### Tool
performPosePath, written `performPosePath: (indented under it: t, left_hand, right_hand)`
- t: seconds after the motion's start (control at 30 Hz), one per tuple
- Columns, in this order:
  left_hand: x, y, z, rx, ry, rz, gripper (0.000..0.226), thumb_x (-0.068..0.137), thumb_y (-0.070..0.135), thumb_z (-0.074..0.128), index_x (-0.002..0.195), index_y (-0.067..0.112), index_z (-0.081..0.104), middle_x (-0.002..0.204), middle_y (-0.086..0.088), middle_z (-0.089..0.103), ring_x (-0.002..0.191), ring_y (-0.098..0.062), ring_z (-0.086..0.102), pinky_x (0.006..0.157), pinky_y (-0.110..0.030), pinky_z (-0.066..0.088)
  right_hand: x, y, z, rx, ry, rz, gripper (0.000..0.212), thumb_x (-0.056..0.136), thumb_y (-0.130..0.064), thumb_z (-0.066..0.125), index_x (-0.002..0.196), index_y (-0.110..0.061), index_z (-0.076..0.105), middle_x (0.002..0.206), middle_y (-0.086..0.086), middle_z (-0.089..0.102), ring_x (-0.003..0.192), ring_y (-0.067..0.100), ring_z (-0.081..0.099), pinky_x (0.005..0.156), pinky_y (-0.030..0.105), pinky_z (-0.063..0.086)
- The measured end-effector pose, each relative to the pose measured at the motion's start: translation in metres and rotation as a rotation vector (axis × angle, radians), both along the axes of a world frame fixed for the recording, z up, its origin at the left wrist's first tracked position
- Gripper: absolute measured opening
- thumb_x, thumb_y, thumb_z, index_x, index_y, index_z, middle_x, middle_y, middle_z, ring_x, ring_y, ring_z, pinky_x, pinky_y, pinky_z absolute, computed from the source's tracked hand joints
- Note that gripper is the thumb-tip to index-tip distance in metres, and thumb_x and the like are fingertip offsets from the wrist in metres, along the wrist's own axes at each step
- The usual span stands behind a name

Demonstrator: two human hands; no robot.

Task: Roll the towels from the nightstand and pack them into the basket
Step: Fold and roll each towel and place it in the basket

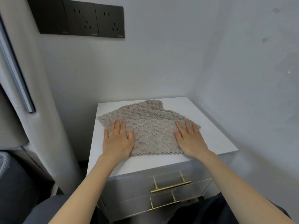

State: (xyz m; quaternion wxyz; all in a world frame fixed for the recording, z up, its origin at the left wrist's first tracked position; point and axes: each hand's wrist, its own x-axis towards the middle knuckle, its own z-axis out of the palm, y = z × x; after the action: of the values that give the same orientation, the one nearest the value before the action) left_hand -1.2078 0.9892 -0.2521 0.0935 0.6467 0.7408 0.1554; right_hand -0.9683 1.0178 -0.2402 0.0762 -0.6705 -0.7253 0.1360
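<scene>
Grey-white wall (161,62), smooth and matte, rose well beyond the fingertips. Under it stood the nightstand (202,113), a boxy cabinet with a flat white top and grey drawer fronts; bare top showed past the fingertips and outside both hands.

On that top lay the towel (153,131), a beige, nubbly fleece with a scalloped hem. It was folded, so a doubled near layer sat under and between the fingers, while a single layer ran on beyond the fingertips to a rumpled hump at the far edge. Its near hem lay back by the wrists.

A glossy black socket panel (80,18) was fixed high on the wall, far above the fingers and to the left.

The left hand (117,139) lay palm down on the towel's left end, its fingers (116,125) straight, close together and pressed flat, gripping nothing. The right hand (191,139) mirrored it on the right end, fingers (187,125) straight and flat on the pile.

Two slim brass bar handles (171,185) crossed the drawer fronts, below the wrists.
</scene>
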Motion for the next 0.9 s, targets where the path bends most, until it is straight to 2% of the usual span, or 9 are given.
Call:
performPosePath:
  t: [0.1,0.2,0.3,0.43,0.53,0.63,0.73,0.8,0.9]
  left_hand:
    - [-0.001,0.000,0.005,0.025,0.019,-0.006,0.060,0.101,0.042,0.010,0.152,0.012,0.003,0.160,-0.004,-0.001,0.147,-0.018,-0.006,0.116,-0.041,-0.010]
    - [-0.002,0.003,0.013,0.130,-0.012,-0.060,0.056,0.103,0.038,0.015,0.152,0.011,0.012,0.159,-0.004,0.011,0.147,-0.020,0.006,0.117,-0.042,-0.004]
    - [-0.004,0.013,0.020,0.172,-0.010,-0.141,0.054,0.103,0.035,0.019,0.151,0.009,0.015,0.157,-0.007,0.021,0.146,-0.020,0.013,0.119,-0.042,0.000]
    - [-0.010,0.024,0.022,0.088,0.010,-0.167,0.056,0.103,0.039,0.023,0.149,0.009,0.020,0.146,-0.013,0.040,0.139,-0.024,0.029,0.118,-0.044,0.004]
    - [-0.016,0.033,0.025,0.092,-0.004,-0.149,0.056,0.099,0.044,0.036,0.143,0.010,0.037,0.129,-0.015,0.051,0.126,-0.029,0.041,0.112,-0.042,0.023]
    - [-0.024,0.039,0.026,0.062,0.024,-0.123,0.058,0.093,0.051,0.045,0.139,0.016,0.044,0.131,-0.015,0.046,0.128,-0.031,0.033,0.108,-0.038,0.024]
    - [-0.028,0.038,0.029,0.062,0.014,-0.098,0.053,0.090,0.049,0.050,0.135,0.022,0.049,0.126,-0.013,0.045,0.124,-0.031,0.029,0.103,-0.038,0.028]
    - [-0.028,0.033,0.036,0.084,0.013,-0.075,0.045,0.089,0.047,0.052,0.126,0.021,0.054,0.121,-0.010,0.047,0.120,-0.030,0.031,0.098,-0.040,0.032]
    - [-0.027,0.018,0.048,0.232,-0.044,-0.092,0.025,0.089,0.041,0.054,0.082,0.018,0.053,0.084,-0.001,0.053,0.092,-0.026,0.047,0.072,-0.035,0.037]
  right_hand:
    - [0.002,-0.003,0.009,0.105,0.071,-0.107,0.055,0.101,-0.040,0.030,0.152,-0.023,0.021,0.158,0.014,0.018,0.144,0.032,0.013,0.114,0.043,0.019]
    - [0.007,-0.005,0.016,0.142,0.109,-0.210,0.050,0.096,-0.036,0.042,0.143,-0.022,0.037,0.139,0.016,0.043,0.129,0.034,0.029,0.099,0.042,0.034]
    - [0.010,-0.003,0.020,0.054,0.268,-0.278,0.047,0.092,-0.032,0.049,0.137,-0.021,0.042,0.130,0.013,0.050,0.127,0.032,0.033,0.096,0.039,0.034]
    - [0.013,0.001,0.028,-0.053,0.475,-0.363,0.047,0.087,-0.031,0.060,0.129,-0.013,0.047,0.118,0.006,0.056,0.120,0.029,0.048,0.098,0.037,0.040]
    - [0.018,0.002,0.034,-0.083,0.654,-0.338,0.018,0.084,-0.027,0.067,0.087,-0.010,0.063,0.085,0.004,0.063,0.086,0.024,0.062,0.073,0.031,0.045]
    - [0.018,0.003,0.039,-0.106,0.698,-0.300,0.022,0.085,-0.023,0.067,0.070,-0.015,0.053,0.074,-0.001,0.054,0.069,0.017,0.053,0.060,0.028,0.040]
    - [0.013,0.005,0.042,-0.026,0.740,-0.295,0.010,0.083,-0.017,0.068,0.082,-0.015,0.059,0.081,-0.001,0.059,0.084,0.022,0.061,0.073,0.033,0.048]
    - [0.010,0.003,0.045,0.159,0.658,-0.295,0.015,0.083,-0.016,0.066,0.097,-0.018,0.061,0.090,-0.005,0.062,0.094,0.019,0.061,0.079,0.031,0.047]
    - [0.000,-0.002,0.049,0.512,0.381,-0.263,0.018,0.087,-0.020,0.061,0.103,-0.025,0.066,0.098,-0.008,0.068,0.091,0.016,0.061,0.069,0.026,0.040]
